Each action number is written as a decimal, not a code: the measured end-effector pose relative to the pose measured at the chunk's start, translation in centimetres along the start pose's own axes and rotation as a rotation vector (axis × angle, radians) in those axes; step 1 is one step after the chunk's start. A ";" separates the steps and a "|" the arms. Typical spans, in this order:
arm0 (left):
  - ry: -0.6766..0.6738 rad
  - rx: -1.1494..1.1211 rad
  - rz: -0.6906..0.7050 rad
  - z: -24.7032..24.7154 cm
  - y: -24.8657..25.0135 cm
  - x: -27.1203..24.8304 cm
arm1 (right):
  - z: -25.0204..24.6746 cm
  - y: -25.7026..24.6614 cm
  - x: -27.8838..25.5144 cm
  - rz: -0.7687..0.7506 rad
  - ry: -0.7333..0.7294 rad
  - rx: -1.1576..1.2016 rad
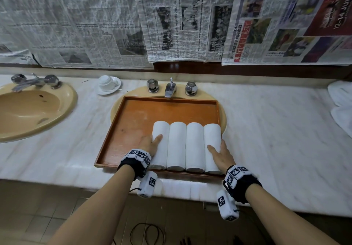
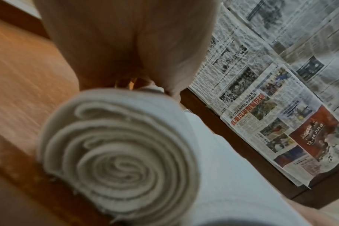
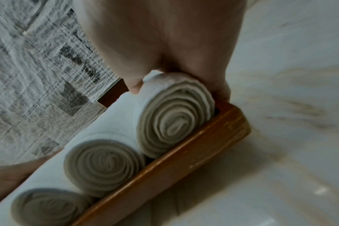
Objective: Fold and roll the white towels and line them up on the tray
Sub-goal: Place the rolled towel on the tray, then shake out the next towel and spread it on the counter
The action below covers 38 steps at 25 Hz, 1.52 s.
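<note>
- Lying side by side, four rolled towels (image 1: 177, 143) fill the tray (image 1: 137, 119) at 5 o'clock.
- The left hand (image 1: 148, 145) curls round the 9 o'clock roll (image 1: 161, 128).
- The right hand (image 1: 222, 155) curls round the 3 o'clock roll (image 1: 212, 134).

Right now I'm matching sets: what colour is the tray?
The tray is orange-brown; head view shows it best.

Both forearms reach toward 12 o'clock; left hand (image 1: 150, 144) cups the leftmost roll (image 1: 161, 130), right hand (image 1: 222, 156) the rightmost roll (image 1: 212, 133), thumbs inward.
</note>
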State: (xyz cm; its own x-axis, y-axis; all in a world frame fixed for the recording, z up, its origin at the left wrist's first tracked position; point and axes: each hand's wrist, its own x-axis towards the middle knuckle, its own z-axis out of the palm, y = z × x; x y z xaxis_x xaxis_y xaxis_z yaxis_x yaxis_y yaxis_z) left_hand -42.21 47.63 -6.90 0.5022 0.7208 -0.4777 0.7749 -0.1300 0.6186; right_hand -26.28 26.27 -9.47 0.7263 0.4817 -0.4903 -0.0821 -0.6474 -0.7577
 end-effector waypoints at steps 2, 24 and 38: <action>-0.005 0.028 0.024 0.1 -0.1 0.0 | 0.2 0.0 0.0 0.004 0.007 -0.001; 0.233 0.017 0.391 3.5 19.6 -3.1 | -14.9 -10.2 0.8 -0.246 0.062 -0.075; -0.155 0.285 0.849 43.8 45.5 -12.4 | -50.0 19.8 0.2 0.098 0.634 -0.067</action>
State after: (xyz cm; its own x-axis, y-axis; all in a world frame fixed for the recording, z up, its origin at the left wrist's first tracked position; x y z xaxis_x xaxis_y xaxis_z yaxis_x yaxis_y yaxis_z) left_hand 3.61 2.91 -0.20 0.9778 0.2084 -0.0231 0.1757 -0.7541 0.6329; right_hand 6.37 -15.96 -3.10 0.9815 -0.0108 -0.1910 -0.1408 -0.7162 -0.6836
